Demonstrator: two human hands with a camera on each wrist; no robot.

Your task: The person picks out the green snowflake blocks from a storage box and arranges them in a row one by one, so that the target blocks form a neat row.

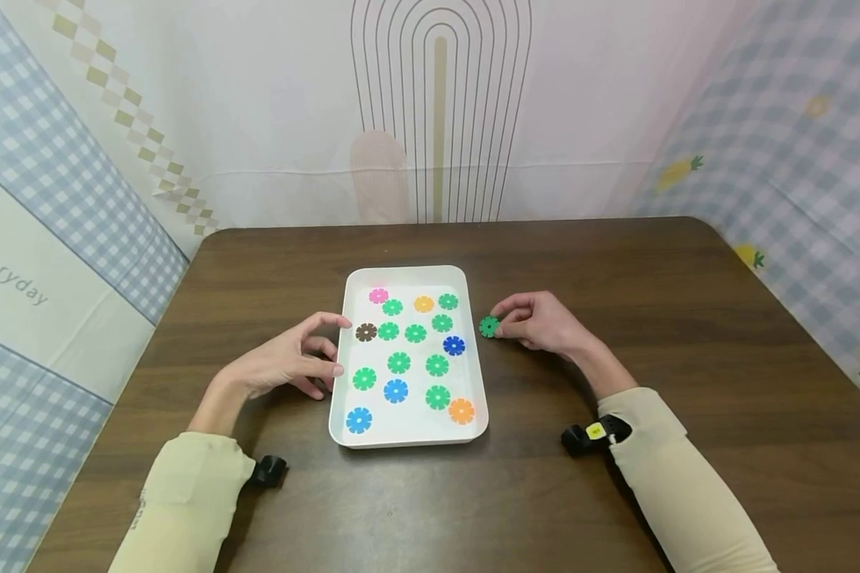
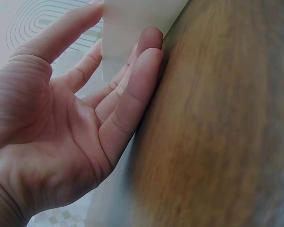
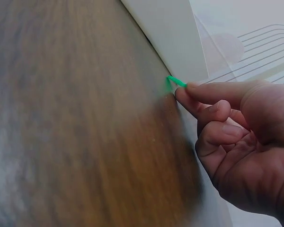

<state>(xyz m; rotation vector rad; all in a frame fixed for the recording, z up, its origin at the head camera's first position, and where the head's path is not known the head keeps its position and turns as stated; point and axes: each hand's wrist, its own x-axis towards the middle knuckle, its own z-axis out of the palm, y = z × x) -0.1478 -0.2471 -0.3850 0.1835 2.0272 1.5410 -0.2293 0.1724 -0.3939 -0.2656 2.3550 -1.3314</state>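
Observation:
A white tray (image 1: 408, 436) lies on the table with several flat notched discs in it: mostly green, plus blue, orange, pink and a brown one (image 1: 366, 333). At its left side the left hand (image 1: 287, 358) touches the rim with relaxed fingers; in the left wrist view that hand (image 2: 61, 113) rests against the tray wall (image 2: 128, 28). Just outside the right rim, the right hand (image 1: 541, 322) pinches a green disc (image 1: 489, 326) between thumb and index finger. The right wrist view shows the disc (image 3: 177, 81) edge-on, low over the table, in the hand (image 3: 241, 137).
Brown wooden table (image 1: 659, 318) around the tray. Behind it hangs a white patterned cloth (image 1: 279, 103), with blue checked cloth (image 1: 795, 119) at the right and more at the left. Each wrist carries a black device (image 1: 268, 472).

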